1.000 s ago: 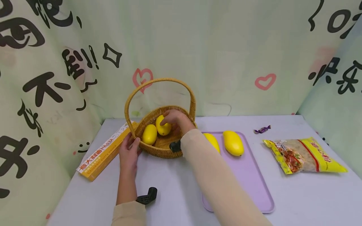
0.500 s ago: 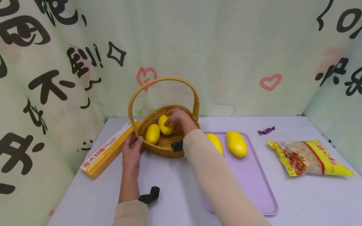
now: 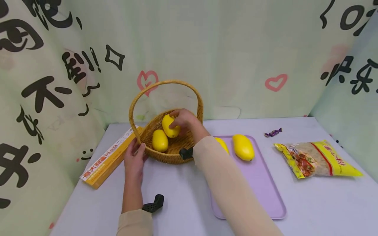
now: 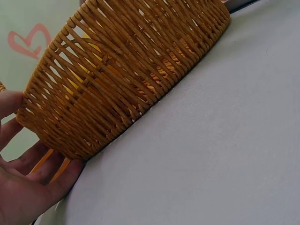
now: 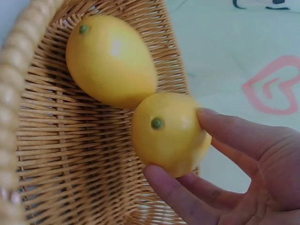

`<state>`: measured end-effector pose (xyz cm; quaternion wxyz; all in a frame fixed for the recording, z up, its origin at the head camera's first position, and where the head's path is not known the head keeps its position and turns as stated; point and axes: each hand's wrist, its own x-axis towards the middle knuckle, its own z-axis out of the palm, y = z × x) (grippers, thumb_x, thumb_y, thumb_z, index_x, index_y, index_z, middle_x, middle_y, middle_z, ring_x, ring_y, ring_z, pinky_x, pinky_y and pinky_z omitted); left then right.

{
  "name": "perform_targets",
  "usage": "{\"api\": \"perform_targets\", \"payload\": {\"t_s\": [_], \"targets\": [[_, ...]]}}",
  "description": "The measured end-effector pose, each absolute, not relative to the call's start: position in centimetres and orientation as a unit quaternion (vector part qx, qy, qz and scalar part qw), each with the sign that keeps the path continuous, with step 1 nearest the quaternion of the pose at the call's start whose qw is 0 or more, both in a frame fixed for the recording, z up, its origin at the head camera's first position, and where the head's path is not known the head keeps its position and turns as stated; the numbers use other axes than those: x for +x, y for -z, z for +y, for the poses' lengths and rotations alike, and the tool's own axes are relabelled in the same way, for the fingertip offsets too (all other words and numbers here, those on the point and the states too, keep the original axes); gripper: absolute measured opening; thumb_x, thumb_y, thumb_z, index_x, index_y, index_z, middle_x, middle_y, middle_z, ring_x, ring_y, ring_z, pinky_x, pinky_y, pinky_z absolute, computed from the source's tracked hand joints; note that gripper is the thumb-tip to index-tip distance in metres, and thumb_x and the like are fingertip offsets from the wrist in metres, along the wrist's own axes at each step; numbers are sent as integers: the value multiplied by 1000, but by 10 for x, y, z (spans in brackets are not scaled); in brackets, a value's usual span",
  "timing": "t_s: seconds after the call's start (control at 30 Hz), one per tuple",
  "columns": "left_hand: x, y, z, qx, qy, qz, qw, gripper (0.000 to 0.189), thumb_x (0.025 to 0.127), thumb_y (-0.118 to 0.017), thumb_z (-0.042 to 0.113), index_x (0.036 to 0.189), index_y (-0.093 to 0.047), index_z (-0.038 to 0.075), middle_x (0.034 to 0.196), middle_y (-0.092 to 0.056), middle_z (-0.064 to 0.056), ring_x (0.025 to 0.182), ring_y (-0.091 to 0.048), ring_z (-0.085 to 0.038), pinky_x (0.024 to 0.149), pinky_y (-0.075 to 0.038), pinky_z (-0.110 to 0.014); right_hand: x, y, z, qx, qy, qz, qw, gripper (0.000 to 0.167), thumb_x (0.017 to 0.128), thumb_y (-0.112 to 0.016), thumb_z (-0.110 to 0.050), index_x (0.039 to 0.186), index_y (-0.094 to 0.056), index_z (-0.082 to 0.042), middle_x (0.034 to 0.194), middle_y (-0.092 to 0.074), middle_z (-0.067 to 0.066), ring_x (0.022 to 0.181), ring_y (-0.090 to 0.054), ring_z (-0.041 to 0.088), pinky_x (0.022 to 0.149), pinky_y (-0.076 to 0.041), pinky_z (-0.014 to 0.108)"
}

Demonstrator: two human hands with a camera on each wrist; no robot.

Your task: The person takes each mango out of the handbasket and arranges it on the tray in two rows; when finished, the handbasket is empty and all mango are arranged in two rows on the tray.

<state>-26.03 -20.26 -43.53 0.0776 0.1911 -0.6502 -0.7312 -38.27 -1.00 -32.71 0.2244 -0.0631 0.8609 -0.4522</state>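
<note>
A wicker basket (image 3: 177, 159) with a tall arched handle stands at the back of the table. My left hand (image 3: 135, 160) grips its left end, thumb by the rim; in the left wrist view the fingers (image 4: 51, 180) curl around the woven side. Inside the basket my right hand (image 3: 187, 121) holds a yellow mango (image 3: 169, 126) between thumb and fingers. In the right wrist view that mango (image 5: 168, 133) shows its green stem end and appears right against a second mango (image 5: 110, 61). That second mango (image 3: 160, 141) lies in the basket's left part.
Right of the basket lies a purple tray (image 3: 254, 190) with two more mangoes, one (image 3: 243, 147) in full view, one (image 3: 222, 144) partly behind the right sleeve. A pasta box (image 3: 109, 160) touches the left side. A wrapped candy (image 3: 273, 132) and a yellow food bag (image 3: 319, 159) lie right.
My right hand has raised the held mango slightly. The other mango in the basket has shifted a little to the right. My left hand stays at the basket's end.
</note>
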Motion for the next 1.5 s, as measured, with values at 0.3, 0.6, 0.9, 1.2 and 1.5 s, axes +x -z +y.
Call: {"api": "perform_targets", "payload": {"t_s": [0.3, 0.6, 0.9, 1.2, 1.5], "targets": [[-257, 436, -201, 191, 720, -662, 76, 60, 107, -57, 36, 162, -33, 35, 163, -40, -2, 143, -46, -22, 117, -45, -41, -361, 315, 5, -85, 444, 872, 186, 63, 92, -75, -8, 151, -54, -18, 152, -49, 16, 104, -60, 28, 90, -63, 48], [-256, 434, -199, 198, 723, -657, 78, 60, 106, -57, 37, 162, -33, 37, 163, -40, -1, 143, -46, -21, 117, -46, -41, -342, 301, 20, -99, 415, 891, 152, 62, 93, -76, -11, 150, -55, -20, 155, -48, 14, 101, -62, 28, 83, -64, 42], [-255, 432, -197, 204, 717, -662, 77, 61, 106, -56, 42, 162, -31, 40, 166, -37, 0, 147, -43, -22, 118, -44, -43, -317, 290, 44, -119, 419, 887, 154, 64, 93, -77, -12, 151, -54, -23, 142, -55, 18, 85, -65, 28, 76, -64, 34], [-254, 433, -197, 203, 719, -661, 77, 60, 107, -55, 39, 162, -31, 39, 166, -36, -1, 148, -42, -23, 119, -43, -43, -295, 283, 71, -124, 454, 866, 170, 62, 92, -78, -15, 149, -56, -30, 142, -54, 16, 93, -73, 29, 85, -64, 43], [-252, 431, -195, 203, 722, -657, 75, 60, 107, -55, 39, 162, -31, 39, 166, -36, -1, 148, -41, -23, 119, -43, -43, -273, 274, 99, -111, 468, 863, 155, 63, 91, -78, -15, 148, -56, -31, 144, -53, 13, 101, -74, 27, 83, -64, 40]]}}
